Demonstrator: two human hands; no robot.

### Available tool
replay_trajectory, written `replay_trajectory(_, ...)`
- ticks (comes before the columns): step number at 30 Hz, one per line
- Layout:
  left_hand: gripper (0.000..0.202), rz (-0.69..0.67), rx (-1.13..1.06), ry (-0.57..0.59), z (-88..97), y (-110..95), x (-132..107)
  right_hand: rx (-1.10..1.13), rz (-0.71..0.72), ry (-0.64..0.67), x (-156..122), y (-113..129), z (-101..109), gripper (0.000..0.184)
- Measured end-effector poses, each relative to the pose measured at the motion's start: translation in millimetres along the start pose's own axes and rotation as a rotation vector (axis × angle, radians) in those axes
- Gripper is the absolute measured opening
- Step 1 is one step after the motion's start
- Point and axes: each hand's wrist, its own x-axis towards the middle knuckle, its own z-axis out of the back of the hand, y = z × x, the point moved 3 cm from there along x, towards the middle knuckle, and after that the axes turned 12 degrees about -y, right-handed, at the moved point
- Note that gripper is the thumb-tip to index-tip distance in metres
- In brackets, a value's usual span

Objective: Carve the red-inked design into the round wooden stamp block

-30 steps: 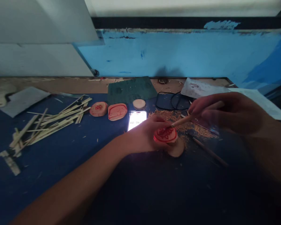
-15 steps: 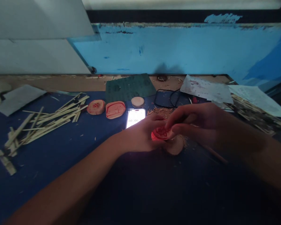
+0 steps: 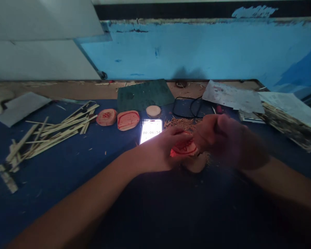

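Note:
My left hand (image 3: 162,148) is closed around the side of a wooden disc (image 3: 185,147) that has red lines on its top and a red edge. My right hand (image 3: 218,135) is curled up just right of that disc, blurred by motion, with its fingertips turned away from view. Whatever it may hold is hidden. Under the marked disc lies a plain pale wooden disc (image 3: 197,164), partly covered. Wood shavings (image 3: 180,122) are heaped right behind the hands.
A lit phone (image 3: 151,131) showing a timer lies behind my left wrist. Two red-marked wooden pieces (image 3: 128,120) and a small plain disc (image 3: 153,110) sit behind it. Thin wooden sticks (image 3: 62,135) spread at left. A green sheet (image 3: 145,95), a black cord (image 3: 186,114) and papers (image 3: 233,97) lie at the back.
My right hand has turned and drawn back to the right from the marked disc, uncovering more of its top. My left hand keeps its hold. The view has shifted slightly.

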Motion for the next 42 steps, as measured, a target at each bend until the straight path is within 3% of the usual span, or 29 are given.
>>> replay_trajectory(3, 0.054, -0.014, 0.006, 0.009, -2.0, 2, 0, 0.06, 0.058, -0.06, 3, -3, -4, 0.057)
replay_trajectory(8, 0.055, -0.02, 0.012, -0.004, -0.8, 3, -1, 0.072, 0.066, -0.166, -2, -4, -11, 0.059)
replay_trajectory(10, 0.054, -0.026, 0.012, -0.005, 0.0, 2, -1, 0.05, 0.073, -0.151, -5, -2, -10, 0.059)
replay_trajectory(16, 0.054, -0.031, 0.034, 0.005, 0.6, 2, 0, -0.138, 0.164, 0.055, -9, 8, -12, 0.062)
replay_trajectory(27, 0.05, -0.07, 0.029, 0.026, -1.3, 3, 2, -0.229, 0.07, 0.059, -9, 17, -12, 0.041)
replay_trajectory(33, 0.052, -0.067, 0.04, -0.005, -0.4, 2, 1, -0.226, 0.127, 0.045, -10, 14, -16, 0.062)
replay_trajectory(42, 0.055, -0.07, 0.043, -0.001, -2.0, 5, 1, -0.224, 0.141, 0.105, -10, 13, -8, 0.062)
